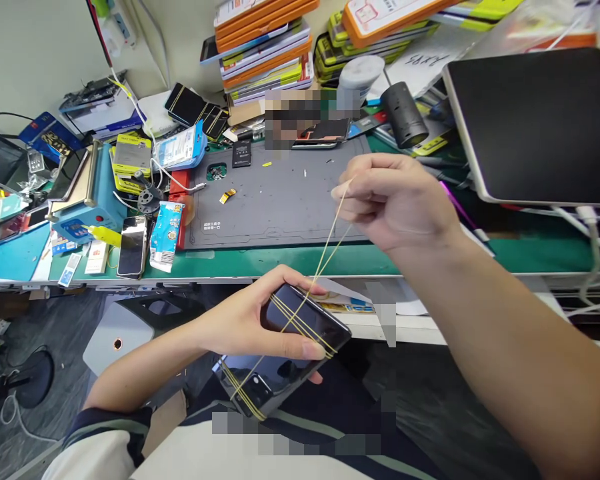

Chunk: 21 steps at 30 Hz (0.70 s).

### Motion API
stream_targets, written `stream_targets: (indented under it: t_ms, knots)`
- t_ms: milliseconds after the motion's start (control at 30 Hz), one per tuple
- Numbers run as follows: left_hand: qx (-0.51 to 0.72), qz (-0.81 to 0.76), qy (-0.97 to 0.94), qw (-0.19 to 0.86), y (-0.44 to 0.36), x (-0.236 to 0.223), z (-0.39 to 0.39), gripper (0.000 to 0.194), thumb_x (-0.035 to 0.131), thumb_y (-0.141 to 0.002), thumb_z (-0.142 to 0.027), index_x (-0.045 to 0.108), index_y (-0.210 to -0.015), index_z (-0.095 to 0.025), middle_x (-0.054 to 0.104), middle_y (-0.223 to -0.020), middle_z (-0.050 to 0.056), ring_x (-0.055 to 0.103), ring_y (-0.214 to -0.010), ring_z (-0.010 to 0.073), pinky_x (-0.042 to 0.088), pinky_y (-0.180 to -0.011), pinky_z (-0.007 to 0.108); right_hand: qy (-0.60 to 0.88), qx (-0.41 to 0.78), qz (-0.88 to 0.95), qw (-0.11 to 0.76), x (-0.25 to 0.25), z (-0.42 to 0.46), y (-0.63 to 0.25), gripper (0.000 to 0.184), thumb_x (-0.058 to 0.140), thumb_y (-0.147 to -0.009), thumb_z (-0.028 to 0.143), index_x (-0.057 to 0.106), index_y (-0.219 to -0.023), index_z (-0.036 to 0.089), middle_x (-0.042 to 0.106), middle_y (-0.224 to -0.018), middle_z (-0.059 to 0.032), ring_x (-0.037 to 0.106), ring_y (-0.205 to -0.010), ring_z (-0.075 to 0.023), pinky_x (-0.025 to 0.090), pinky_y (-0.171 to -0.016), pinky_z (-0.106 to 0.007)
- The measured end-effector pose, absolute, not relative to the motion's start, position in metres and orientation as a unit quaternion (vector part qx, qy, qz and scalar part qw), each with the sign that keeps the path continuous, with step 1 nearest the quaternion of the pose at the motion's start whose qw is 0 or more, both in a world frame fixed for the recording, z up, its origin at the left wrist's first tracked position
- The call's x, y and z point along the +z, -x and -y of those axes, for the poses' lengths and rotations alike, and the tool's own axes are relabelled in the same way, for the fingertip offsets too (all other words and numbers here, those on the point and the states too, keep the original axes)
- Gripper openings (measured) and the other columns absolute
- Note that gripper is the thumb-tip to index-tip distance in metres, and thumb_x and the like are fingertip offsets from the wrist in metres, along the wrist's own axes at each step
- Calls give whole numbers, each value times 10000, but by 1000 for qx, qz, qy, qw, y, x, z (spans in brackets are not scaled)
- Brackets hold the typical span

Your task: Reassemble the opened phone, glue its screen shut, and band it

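My left hand (275, 327) is wrapped round a dark glossy smartphone (300, 373), held tilted in front of the bench edge. Yellow rubber bands circle the phone near its lower-left end and across its middle. Above and to the right, my right hand (380, 200) pinches one thin rubber band (327, 248) between thumb and fingers. That band is stretched taut from the phone up to my fingertips, its strands crossing just above the phone's edge.
A grey work mat (260, 213) lies on the green bench, with a battery (241, 154) and small parts on it. Another phone (133, 247) rests left of a blue packet (167, 233). Stacked boxes (265, 53) stand behind; a large black panel (535, 127) is at right.
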State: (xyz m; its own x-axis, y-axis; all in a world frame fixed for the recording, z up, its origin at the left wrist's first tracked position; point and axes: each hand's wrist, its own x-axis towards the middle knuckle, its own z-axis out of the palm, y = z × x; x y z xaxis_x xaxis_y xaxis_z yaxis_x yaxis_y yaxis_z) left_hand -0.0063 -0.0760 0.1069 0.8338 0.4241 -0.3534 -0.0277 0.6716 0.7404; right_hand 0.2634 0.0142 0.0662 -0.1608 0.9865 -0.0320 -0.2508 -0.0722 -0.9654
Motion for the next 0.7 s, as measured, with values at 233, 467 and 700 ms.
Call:
stream_targets:
  t_ms: [233,467,700]
  knots:
    - [191,-314,-378,850,3,110,77,470,919,-917,-268,530,-1181,-267,766,-981,-23,862,-761,254,692,-646,306,403,560,502,521,65,-7,-265,332,742,-1057,419,600,-878,177,483,-698,90,371,-517,-54,358,-470,-187]
    - [349,-390,-353,776,2,96,77,501,963,-854,-308,540,-1118,-256,801,-979,-10,842,-741,232,698,-673,331,392,492,673,388,107,80,-236,240,816,-965,309,684,-781,229,609,-706,41,541,-631,-91,435,-578,-229]
    - [439,-412,-313,735,-6,93,68,574,968,-822,-377,526,-1172,-274,807,-951,-4,823,-711,216,685,-728,335,376,438,748,328,96,124,-226,463,921,-867,347,633,-1227,392,659,-1219,-4,700,-1212,-217,620,-1021,-338]
